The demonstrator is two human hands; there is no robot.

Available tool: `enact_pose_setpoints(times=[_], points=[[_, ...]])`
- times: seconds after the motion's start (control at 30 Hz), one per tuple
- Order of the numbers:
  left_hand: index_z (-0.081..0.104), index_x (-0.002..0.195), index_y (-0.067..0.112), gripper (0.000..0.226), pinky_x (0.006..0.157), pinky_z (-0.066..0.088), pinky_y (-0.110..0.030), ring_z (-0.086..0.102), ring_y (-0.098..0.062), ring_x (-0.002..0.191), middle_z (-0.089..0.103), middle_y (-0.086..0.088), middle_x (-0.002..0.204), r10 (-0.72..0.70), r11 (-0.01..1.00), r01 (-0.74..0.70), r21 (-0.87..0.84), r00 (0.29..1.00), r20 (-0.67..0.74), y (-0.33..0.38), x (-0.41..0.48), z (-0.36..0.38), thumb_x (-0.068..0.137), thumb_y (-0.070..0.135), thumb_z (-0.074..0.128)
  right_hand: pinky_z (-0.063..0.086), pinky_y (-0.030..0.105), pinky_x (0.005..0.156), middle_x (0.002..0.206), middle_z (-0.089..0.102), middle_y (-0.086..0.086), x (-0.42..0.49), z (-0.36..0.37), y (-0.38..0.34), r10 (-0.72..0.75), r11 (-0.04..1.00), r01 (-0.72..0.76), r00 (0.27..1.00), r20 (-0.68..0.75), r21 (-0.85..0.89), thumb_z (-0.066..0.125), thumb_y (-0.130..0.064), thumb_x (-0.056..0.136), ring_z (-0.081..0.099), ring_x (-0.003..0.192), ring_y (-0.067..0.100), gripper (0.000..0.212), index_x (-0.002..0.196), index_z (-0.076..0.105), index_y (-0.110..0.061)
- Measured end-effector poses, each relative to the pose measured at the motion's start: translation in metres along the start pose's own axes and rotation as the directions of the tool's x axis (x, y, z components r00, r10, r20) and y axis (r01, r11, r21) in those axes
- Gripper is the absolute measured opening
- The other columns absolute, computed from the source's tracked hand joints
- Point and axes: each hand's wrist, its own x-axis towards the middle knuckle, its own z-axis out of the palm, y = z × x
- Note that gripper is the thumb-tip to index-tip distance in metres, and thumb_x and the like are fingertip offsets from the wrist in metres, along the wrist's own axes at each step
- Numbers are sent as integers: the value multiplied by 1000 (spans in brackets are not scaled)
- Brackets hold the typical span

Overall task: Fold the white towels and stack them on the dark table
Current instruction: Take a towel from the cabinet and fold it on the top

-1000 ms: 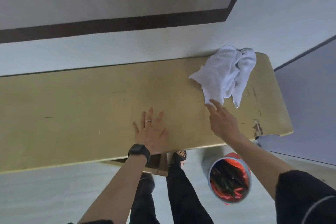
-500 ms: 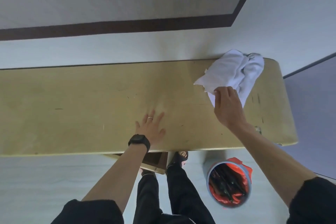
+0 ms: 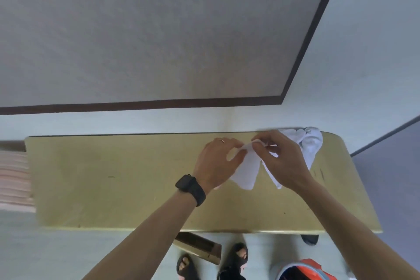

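A white towel point(image 3: 247, 171) hangs between my two hands above the yellow-brown table point(image 3: 118, 179). My left hand point(image 3: 218, 161), with a ring and a black watch on the wrist, pinches the towel's upper edge. My right hand point(image 3: 281, 159) pinches the same edge right beside it. A crumpled heap of white towels point(image 3: 310, 143) lies at the table's far right corner, partly hidden behind my right hand.
A wall rises directly behind the table. A red and blue bin point(image 3: 304, 270) stands on the floor at the lower right. A small brown box point(image 3: 200, 246) lies by my sandalled feet point(image 3: 236, 254). Something pink and striped point(image 3: 13, 179) adjoins the table's left end.
My right hand pulled a towel off the heap toward the table's middle. My left hand left the table top and took hold of the towel's edge too. The view shifted back.
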Motion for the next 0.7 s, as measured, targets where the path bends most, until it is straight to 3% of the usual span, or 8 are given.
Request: enact_pose_setpoints(times=[0.23, 0.47, 0.7], points=[[47, 112, 26, 16, 58, 46, -29, 60, -17, 74, 67, 5, 96, -73, 996, 64, 67, 987, 145, -41, -41, -32, 101, 37, 46, 49, 16, 65, 88, 67, -24, -15, 27, -16, 71, 997, -72, 997, -11, -32, 67, -23, 93, 63, 73, 9, 6, 91, 68, -29], [64, 120, 23, 29, 79, 45, -29, 62, -17, 97, 69, 6, 108, -89, 980, 64, 191, 988, 127, -109, -80, -69, 104, 35, 44, 47, 15, 61, 85, 67, -15, -34, 56, -11, 174, 981, -184, 976, -131, -61, 58, -25, 98, 64, 68, 5, 6, 95, 60, -29], [65, 125, 26, 34, 89, 46, -31, 61, -16, 106, 68, 6, 118, -98, 944, 40, 326, 981, 164, -150, -81, -117, 105, 37, 39, 45, 12, 71, 95, 63, -5, -40, 85, 6, 102, 925, -111, 994, -44, -363, 52, -15, 100, 65, 77, 3, 21, 104, 67, -29]])
